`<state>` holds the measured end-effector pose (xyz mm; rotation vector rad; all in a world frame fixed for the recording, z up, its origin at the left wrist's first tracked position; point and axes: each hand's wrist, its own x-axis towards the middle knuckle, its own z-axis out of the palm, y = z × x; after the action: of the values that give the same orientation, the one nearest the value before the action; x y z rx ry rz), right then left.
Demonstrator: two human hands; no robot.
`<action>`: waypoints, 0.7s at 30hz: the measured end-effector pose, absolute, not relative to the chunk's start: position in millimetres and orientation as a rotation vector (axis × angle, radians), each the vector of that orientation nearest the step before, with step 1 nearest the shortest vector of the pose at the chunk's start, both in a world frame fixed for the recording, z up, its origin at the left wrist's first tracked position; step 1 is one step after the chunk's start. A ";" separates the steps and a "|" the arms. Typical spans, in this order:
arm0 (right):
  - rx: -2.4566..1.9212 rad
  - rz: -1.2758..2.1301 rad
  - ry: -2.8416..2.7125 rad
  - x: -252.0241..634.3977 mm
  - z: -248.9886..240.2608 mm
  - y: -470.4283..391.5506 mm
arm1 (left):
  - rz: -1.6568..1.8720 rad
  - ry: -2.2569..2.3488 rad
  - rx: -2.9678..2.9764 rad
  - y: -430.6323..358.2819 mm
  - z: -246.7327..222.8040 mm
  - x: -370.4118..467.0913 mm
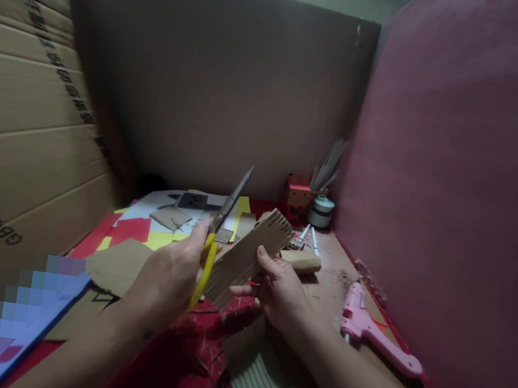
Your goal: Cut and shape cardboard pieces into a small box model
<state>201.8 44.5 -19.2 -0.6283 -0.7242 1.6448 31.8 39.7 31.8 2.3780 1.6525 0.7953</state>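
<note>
the left hand (175,269) is closed around yellow-handled scissors (210,251), their blades pointing up and away. the right hand (282,286) pinches a ridged cardboard strip (245,259), thumb on its upper face. the strip is held up at a slant, its frayed end away from the person; i cannot tell whether the scissors touch it.

below the right hand, another ridged cardboard piece (261,375) lies near scattered scraps on a red cloth (145,370). beside the left hand is a flat cardboard sheet (121,262), with red paper (132,230) and white paper (149,211) beyond. right of the right hand lies a pink glue gun (357,315). farther back, two white pens (314,241) lie before a pale green jar (321,213), which stands beside a red box (297,200).
</note>
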 end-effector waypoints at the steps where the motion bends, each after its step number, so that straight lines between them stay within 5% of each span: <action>1: -0.638 1.642 -0.742 200.9 -20.0 44.1 | 0.866 1.632 2.339 43.2 31.9 32.0; 9: -0.695 1.635 -0.946 209.1 -9.7 42.3 | 1.035 0.970 1.847 54.6 28.4 45.7; 21: -0.764 1.224 -1.110 222.3 6.8 49.4 | 0.929 0.889 1.869 49.7 23.0 38.9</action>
<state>222.3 49.4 6.8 -0.7637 -1.1104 1.2237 38.9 49.7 23.0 1.8685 0.8889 0.9295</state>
